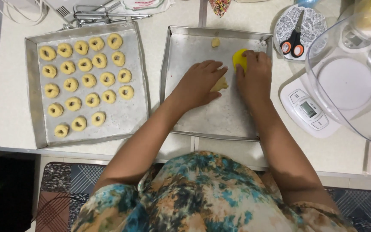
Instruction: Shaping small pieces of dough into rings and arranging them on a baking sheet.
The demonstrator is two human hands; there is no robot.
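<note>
My left hand (198, 83) lies palm down on a pale piece of dough (221, 84) in the right metal tray (185, 51), fingers together. My right hand (254, 75) grips a small yellow round cutter (239, 59) just right of that dough. A small dough scrap (215, 42) lies near the tray's far edge. The left metal tray (125, 116) holds several ring-shaped dough cookies (89, 80) in rows.
A white kitchen scale (310, 109) and a clear plastic bowl (344, 73) stand at the right. Orange-handled scissors (295, 41) rest on a patterned plate. Wire whisk attachments (104, 16) lie beyond the left tray. The counter edge runs close to my body.
</note>
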